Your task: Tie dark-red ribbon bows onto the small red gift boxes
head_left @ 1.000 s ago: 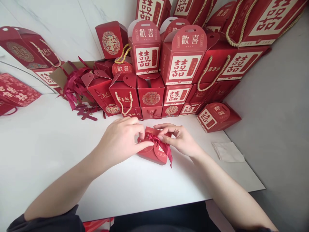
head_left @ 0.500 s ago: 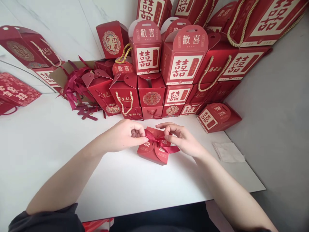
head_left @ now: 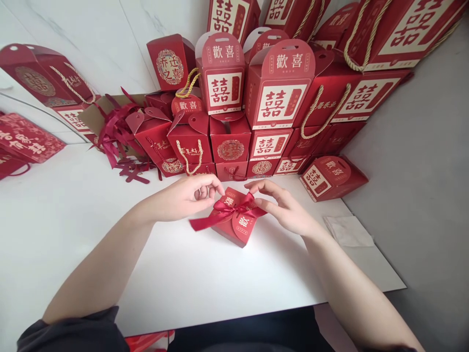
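A small red gift box [head_left: 238, 237] with gold characters lies on the white table between my hands. Across its top a red satin ribbon [head_left: 237, 210] is tied in a bow, one tail hanging out past the left side. My left hand [head_left: 190, 195] hovers just left of the bow, thumb and curled fingers apart, holding nothing. On the other side, my right hand [head_left: 286, 205] has thumb and forefinger spread beside the bow's right part; whether a fingertip touches the ribbon I cannot tell.
Stacked red gift boxes [head_left: 230, 142] with rope handles line the back wall. Loose red ribbons [head_left: 119, 127] spill from a brown carton at the back left. A single red box [head_left: 331, 178] and a folded white cloth [head_left: 348, 231] lie to the right, near the grey wall.
My left hand has let go of the ribbon and moved slightly left. The left tail now lies stretched out leftward. The right fingers have spread, and the box has turned a little.
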Motion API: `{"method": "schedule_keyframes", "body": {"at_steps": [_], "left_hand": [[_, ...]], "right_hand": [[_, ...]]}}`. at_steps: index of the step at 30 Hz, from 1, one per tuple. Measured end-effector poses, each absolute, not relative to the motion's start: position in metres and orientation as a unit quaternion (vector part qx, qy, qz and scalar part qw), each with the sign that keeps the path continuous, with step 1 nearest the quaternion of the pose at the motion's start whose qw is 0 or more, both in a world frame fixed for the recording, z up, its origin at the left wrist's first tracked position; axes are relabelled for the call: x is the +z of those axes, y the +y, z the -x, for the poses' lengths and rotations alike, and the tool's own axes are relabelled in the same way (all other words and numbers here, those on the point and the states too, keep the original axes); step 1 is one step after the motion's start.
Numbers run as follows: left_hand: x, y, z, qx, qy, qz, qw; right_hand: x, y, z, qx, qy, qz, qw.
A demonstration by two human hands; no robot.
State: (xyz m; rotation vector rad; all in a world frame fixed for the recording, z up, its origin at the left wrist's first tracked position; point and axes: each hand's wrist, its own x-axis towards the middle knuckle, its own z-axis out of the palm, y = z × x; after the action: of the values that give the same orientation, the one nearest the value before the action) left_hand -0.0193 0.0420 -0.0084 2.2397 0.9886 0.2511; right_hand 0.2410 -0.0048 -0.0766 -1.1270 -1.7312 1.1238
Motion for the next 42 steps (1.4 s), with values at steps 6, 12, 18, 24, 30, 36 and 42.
{"method": "schedule_keyframes", "body": {"at_steps": [6, 12, 18, 24, 30, 36, 42], "left_hand": [[-0.008, 0.033, 0.013, 0.107, 0.324, -0.898, 0.279], [-0.012, 0.034, 0.018, 0.092, 0.268, -0.936, 0.207], [-0.012, 0.039, 0.023, 0.104, 0.232, -0.961, 0.112], [-0.018, 0.042, 0.024, 0.118, 0.209, -0.969, 0.061], [-0.021, 0.042, 0.021, 0.107, 0.224, -0.968, -0.014], [-0.023, 0.041, 0.017, 0.156, 0.184, -0.970, -0.011], [-0.022, 0.042, 0.017, 0.127, 0.230, -0.964, -0.036]], "right_hand": [[-0.084, -0.004, -0.237, 0.418, -0.702, 0.413, 0.403], [-0.087, -0.003, -0.234, 0.397, -0.724, 0.402, 0.396], [-0.085, -0.003, -0.235, 0.396, -0.724, 0.407, 0.391], [-0.086, -0.003, -0.234, 0.402, -0.723, 0.404, 0.389], [-0.083, -0.004, -0.235, 0.433, -0.718, 0.378, 0.393], [-0.085, -0.003, -0.235, 0.444, -0.701, 0.382, 0.407], [-0.086, -0.003, -0.235, 0.478, -0.681, 0.380, 0.404]]}}
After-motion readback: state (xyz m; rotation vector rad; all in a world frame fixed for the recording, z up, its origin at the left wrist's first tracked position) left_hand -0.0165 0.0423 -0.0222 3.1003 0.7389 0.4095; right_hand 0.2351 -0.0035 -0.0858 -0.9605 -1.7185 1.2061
